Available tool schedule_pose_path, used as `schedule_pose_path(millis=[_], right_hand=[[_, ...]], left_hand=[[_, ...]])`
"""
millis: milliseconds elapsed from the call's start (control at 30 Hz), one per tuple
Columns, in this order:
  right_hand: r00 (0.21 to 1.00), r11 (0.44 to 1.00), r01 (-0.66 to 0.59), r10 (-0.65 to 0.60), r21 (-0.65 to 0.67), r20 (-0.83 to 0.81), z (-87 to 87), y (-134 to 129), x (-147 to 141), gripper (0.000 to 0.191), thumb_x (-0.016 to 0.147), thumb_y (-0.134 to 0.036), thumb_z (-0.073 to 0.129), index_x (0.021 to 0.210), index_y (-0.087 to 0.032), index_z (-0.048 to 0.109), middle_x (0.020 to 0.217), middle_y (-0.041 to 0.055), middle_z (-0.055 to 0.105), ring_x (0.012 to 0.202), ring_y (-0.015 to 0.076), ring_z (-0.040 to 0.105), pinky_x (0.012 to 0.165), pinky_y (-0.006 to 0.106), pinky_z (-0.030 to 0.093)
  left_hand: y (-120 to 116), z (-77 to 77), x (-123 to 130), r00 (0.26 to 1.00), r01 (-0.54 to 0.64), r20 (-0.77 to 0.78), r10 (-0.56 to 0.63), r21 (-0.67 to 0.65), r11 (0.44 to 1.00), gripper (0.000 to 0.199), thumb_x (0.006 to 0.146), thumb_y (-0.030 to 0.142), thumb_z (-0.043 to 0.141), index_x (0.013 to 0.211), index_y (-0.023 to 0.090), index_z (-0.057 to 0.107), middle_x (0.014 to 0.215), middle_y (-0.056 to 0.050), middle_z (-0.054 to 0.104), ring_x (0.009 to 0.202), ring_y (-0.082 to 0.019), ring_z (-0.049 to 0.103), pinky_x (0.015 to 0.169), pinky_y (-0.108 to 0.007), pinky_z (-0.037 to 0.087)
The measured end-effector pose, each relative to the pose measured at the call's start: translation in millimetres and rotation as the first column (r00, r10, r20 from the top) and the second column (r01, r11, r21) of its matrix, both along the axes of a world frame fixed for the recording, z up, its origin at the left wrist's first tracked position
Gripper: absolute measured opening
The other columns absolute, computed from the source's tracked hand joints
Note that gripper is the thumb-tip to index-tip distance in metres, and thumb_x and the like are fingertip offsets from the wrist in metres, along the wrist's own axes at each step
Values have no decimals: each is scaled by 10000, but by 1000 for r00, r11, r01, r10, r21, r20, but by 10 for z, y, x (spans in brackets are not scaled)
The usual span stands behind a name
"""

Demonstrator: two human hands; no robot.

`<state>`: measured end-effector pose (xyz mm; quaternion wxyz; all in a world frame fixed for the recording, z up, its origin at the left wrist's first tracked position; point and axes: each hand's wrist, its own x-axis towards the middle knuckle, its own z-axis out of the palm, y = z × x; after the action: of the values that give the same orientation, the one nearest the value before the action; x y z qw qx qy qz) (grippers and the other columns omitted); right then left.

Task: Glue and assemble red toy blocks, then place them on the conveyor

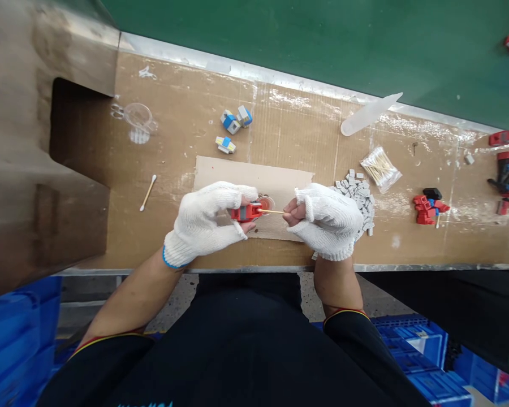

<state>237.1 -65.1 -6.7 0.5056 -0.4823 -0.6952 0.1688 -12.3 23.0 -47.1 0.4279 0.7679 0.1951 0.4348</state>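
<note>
Over a piece of cardboard (220,170) on the bench, my left hand (214,219) in a white fingerless-tip glove is closed on a red and grey plastic part (246,212). My right hand (324,217), gloved the same way, pinches a cotton swab (274,211) by its stick. The swab's left tip meets the right end of the red part. Just behind the part, a small round clear dish (268,202) is partly hidden. Beside my right hand lies a pile of small grey pieces (363,198).
Three blue and grey parts (229,121) lie behind the cardboard. A loose swab (148,193) and a clear cup (138,115) are at left. Right of centre are a swab bag (380,168), a white translucent tool (370,115) and red parts (426,210). A metal housing (80,212) bounds the left.
</note>
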Motion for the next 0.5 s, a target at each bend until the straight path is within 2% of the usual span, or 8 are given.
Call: schedule_pose_path(millis=[167,333,500], right_hand=[[1000,1000,6,-5,-20,29,0,-9,22,219,960,-260,964,842,-256,780,863,7,885,703,168,811,726,308,706],[1000,1000,-6,7,22,-8,10,23,-5,279,1023,-316,906,794,-254,759,773,-10,849,628,157,778,655,292,667],[1000,999,26,-26,35,1,-59,7,-40,290,1036,-403,904,804,-266,795,759,-11,839,603,152,759,654,300,689]], left_hand=[[-10,38,-9,997,-1,-78,-4,-54,999,272,906,256,995,1123,309,839,1153,-75,929,953,-287,903,854,-430,783],[-20,41,4,999,12,-48,-13,-24,1000,302,926,233,979,1181,292,828,1156,-84,921,894,-261,886,792,-407,766],[-49,33,11,998,35,-54,-39,-76,996,284,982,252,940,1237,303,825,1199,-112,912,885,-269,883,770,-423,762]])
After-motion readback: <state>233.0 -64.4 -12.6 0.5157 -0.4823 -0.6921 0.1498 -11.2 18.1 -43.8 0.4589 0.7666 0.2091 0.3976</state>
